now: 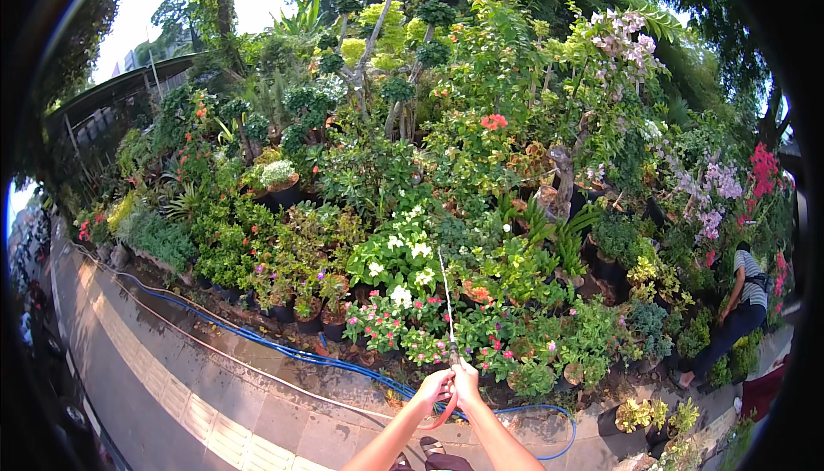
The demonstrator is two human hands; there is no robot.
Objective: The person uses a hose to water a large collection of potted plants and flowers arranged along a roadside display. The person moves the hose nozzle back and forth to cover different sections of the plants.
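Note:
My right hand [466,379] grips a hose nozzle [454,351] held out in front of me. My left hand [436,386] is closed against it at the hose end, its fingertips partly hidden. From the nozzle a thin jet of water [447,290] shoots forward into the plants. A reddish hose [444,415] curves down below my hands. White blossoms [400,296] and pink-flowered potted plants [376,326] stand just beyond the nozzle.
Blue hoses [283,350] and a pale hose [257,368] run along the paved sidewalk [270,416]. At the right a person [747,290] leans among the plants. Small potted plants [634,414] stand nearer on the right. Parked vehicles [71,410] line the left edge.

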